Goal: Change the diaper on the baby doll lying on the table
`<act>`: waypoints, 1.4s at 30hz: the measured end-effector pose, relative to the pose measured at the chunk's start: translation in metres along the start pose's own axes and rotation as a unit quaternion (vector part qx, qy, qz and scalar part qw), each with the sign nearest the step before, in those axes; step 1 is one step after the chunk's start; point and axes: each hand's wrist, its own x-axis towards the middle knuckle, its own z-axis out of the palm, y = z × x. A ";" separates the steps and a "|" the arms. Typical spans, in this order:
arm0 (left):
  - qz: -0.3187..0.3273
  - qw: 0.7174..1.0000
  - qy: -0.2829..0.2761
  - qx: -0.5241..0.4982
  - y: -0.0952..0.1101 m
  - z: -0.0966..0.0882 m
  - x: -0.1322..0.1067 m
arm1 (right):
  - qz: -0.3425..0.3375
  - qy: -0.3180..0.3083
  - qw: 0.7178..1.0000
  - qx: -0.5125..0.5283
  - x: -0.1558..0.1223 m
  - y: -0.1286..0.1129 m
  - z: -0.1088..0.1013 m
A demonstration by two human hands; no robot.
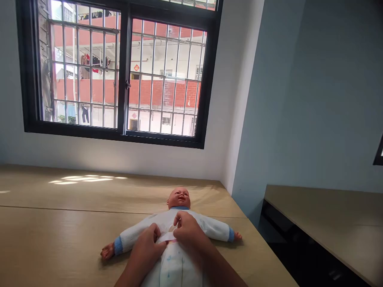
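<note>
A baby doll (178,198) is laid on its back near the right edge of the worktop (68,239). Its long axis runs away from the person, with the head towards the far edge and the arms spread to either side. The arms and chest are covered by a white sleepsuit (206,225) with blue cuffs, and a disposable nappy (172,269) with faint blue print is seen below. A white strip (166,237) lies across the doll's middle, between the two hands. The left hand (146,243) is placed lower on the doll, with its fingers closed on the strip's left end. The right hand (188,233) is curled over the chest, nearer the head, with its fingertips pressed at the strip's upper edge; whether the strip is pinched by it cannot be told. A second worktop (317,211) is seen off to the right, and a barred window (119,71) is set in the wall above the far edge.
</note>
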 end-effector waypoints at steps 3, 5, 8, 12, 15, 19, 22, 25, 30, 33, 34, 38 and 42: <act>0.062 0.997 -0.028 -0.037 0.001 -0.007 -0.002 | -0.007 -0.018 1.000 -0.006 0.002 0.007 -0.001; 0.103 0.990 -0.060 -0.075 0.002 -0.014 -0.004 | -0.003 -0.040 0.999 0.014 0.005 0.010 -0.004; 0.117 0.981 -0.090 -0.126 -0.004 -0.017 -0.002 | 0.037 -0.113 0.989 0.089 0.012 0.012 -0.010; 0.059 0.977 -0.101 -0.176 -0.021 -0.005 0.009 | 0.074 -0.170 0.965 0.185 0.019 0.017 -0.020; 0.030 0.975 -0.095 -0.199 -0.024 0.001 0.012 | 0.071 -0.187 0.935 0.292 0.020 0.026 -0.028; 0.101 0.977 -0.047 -0.185 -0.009 -0.006 0.003 | 0.073 -0.190 0.877 0.436 0.024 0.032 -0.042; 0.183 0.963 -0.092 -0.175 0.001 -0.012 -0.006 | 0.071 -0.110 0.890 0.437 0.026 0.038 -0.054; 0.220 0.956 -0.149 -0.123 -0.001 -0.012 -0.008 | 0.060 0.077 0.912 0.399 0.017 0.055 -0.061; 0.243 0.953 -0.178 -0.040 -0.008 -0.005 -0.008 | 0.024 0.203 0.922 0.329 -0.023 0.085 -0.046; 0.249 0.955 -0.158 -0.030 -0.007 -0.005 -0.009 | -0.027 0.147 0.953 0.265 -0.032 0.086 -0.029; 0.249 0.956 -0.156 -0.027 -0.005 -0.006 -0.009 | -0.043 0.126 0.962 0.237 -0.032 0.084 -0.024; 0.246 0.952 -0.182 -0.005 0.001 -0.009 -0.008 | -0.091 0.084 0.981 0.146 -0.025 0.083 -0.017; 0.230 0.952 -0.201 -0.018 0.006 -0.006 -0.007 | -0.107 0.061 0.987 0.100 -0.026 0.084 -0.021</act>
